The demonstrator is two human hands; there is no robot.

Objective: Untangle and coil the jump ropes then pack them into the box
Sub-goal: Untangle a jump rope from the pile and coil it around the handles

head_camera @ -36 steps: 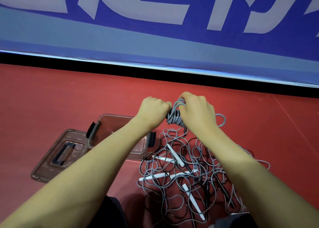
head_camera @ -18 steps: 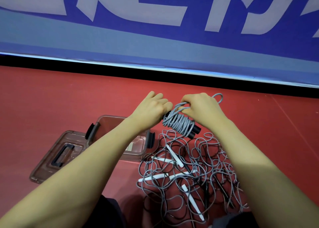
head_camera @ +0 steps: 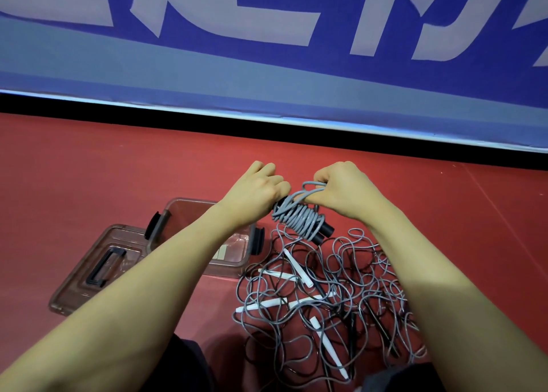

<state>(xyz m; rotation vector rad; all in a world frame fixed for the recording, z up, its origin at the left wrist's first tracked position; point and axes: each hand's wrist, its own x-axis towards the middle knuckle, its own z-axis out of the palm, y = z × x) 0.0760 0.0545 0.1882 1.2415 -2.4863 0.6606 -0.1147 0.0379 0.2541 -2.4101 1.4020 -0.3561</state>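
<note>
A coiled jump rope, grey cord wound round two black handles, hangs tilted in the air between my hands. My left hand grips the upper end of the handles. My right hand pinches a loop of the grey cord at the top of the bundle. Under it on the red floor lies a tangled heap of grey ropes with white and black handles. The open brown see-through box stands left of the heap, partly hidden by my left forearm.
The box's lid with a black handle lies flat on the floor to the left of the box. A blue banner wall with a black base strip runs across the back. My dark-clothed knees show at the bottom edge.
The bundle has tipped out from between my fists, its black handle ends now pointing down-right. My right hand has shifted from wrapping to pinching the cord's end loop.
</note>
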